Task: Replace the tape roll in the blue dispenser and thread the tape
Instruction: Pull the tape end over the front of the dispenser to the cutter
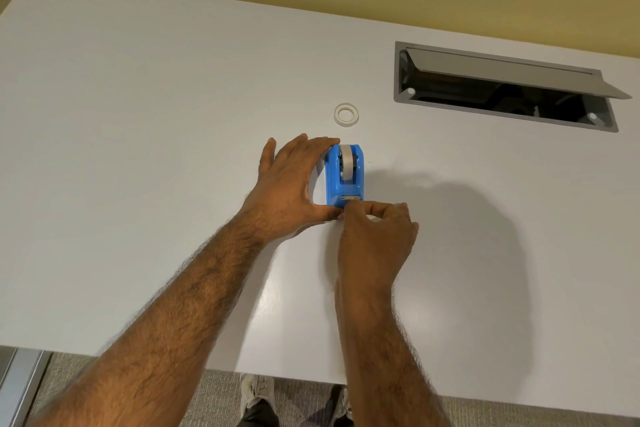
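The blue dispenser (335, 180) stands on the white table (138, 114) with a whitish tape roll (347, 161) seated in its slot. My left hand (289, 184) wraps the dispenser's left side, fingers at its far end and thumb at its near corner. My right hand (375, 229) sits just in front of the dispenser's cutter end, fingers pinched together; the tape end inside the pinch is hidden. A second, small whitish tape roll (346, 114) lies flat on the table beyond the dispenser.
A grey cable hatch (502, 87) with its lid propped up is set into the table at the back right. The table's near edge runs across the bottom, with carpet and shoes (258, 392) below it.
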